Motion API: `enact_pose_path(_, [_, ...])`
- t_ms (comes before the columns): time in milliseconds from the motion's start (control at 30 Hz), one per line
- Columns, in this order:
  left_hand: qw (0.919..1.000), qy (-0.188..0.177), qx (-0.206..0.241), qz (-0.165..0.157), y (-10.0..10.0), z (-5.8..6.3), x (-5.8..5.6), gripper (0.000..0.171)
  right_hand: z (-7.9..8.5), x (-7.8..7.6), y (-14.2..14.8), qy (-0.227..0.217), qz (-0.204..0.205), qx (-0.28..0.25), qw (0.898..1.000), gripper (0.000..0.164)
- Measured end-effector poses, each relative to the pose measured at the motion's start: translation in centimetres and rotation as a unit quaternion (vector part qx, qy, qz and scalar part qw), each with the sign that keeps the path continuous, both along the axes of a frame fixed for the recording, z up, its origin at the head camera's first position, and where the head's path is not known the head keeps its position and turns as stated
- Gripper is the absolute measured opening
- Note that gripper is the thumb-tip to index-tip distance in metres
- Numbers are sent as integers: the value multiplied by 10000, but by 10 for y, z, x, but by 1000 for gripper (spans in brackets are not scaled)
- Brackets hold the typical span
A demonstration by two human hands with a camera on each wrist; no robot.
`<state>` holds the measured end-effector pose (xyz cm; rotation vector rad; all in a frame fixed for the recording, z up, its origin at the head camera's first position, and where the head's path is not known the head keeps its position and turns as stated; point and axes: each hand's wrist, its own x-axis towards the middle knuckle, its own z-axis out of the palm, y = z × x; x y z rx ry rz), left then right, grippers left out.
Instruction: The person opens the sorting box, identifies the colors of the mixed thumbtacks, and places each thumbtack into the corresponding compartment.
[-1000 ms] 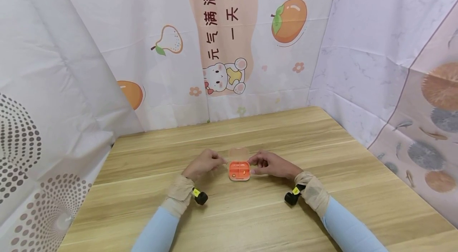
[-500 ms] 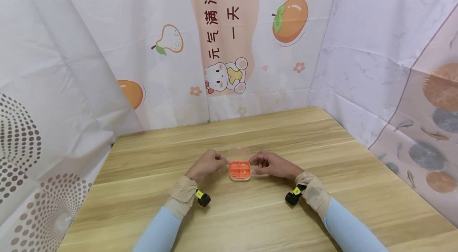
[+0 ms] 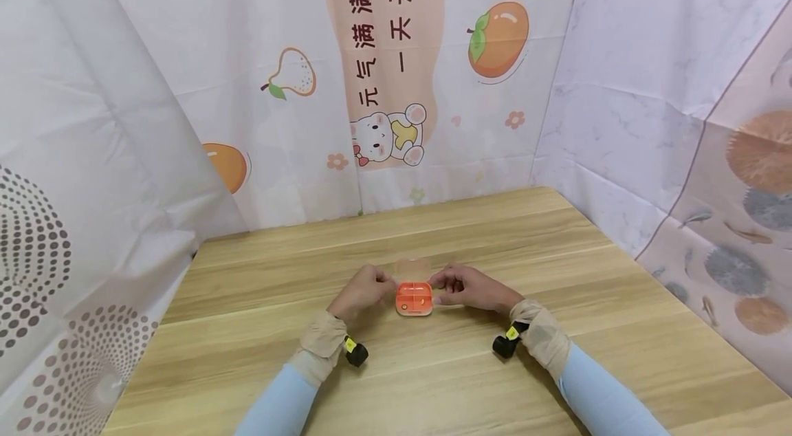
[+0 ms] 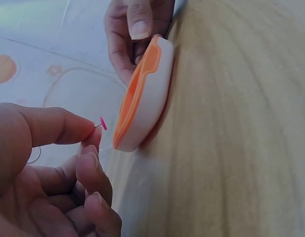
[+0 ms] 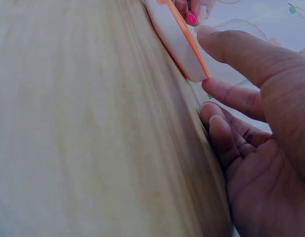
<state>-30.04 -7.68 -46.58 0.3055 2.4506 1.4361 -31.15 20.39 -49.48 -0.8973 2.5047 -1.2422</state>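
Observation:
A small orange pill box with a white base rests on the table, its inside divided into compartments. Its clear lid lies folded back on the far side. In the left wrist view, a pin with a flat pink head is pinched by its thin metal stem between thumb and finger of my left hand, beside the box's left end. My right hand holds the right end of the box with thumb and finger, other fingers curled. Small marks or bits inside the compartments are too small to identify.
The wood-grain table runs back to a printed curtain. More curtains hang at both sides. A small black camera sits on each wrist, the left camera and the right camera.
My left hand has moved a little to the right, closer to the pill box. The right hand and the box have stayed in place; the head view has tilted slightly.

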Motion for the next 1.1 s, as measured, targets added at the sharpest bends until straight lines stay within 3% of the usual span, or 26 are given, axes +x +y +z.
enact_pose_path(233, [9997, 230, -31, -23, 5, -4, 1, 17, 0, 1, -1, -28, -24, -118, 9999, 37])
enact_pose_path(533, [9996, 279, -31, 94, 10, -7, 3, 15, 2, 1, -2, 91, 10, 96, 9999, 39])
enact_pose_path(1100, [9976, 648, -253, 34, 14, -5, 8, 17, 4, 5, -4, 10, -59, 6, 10000, 36])
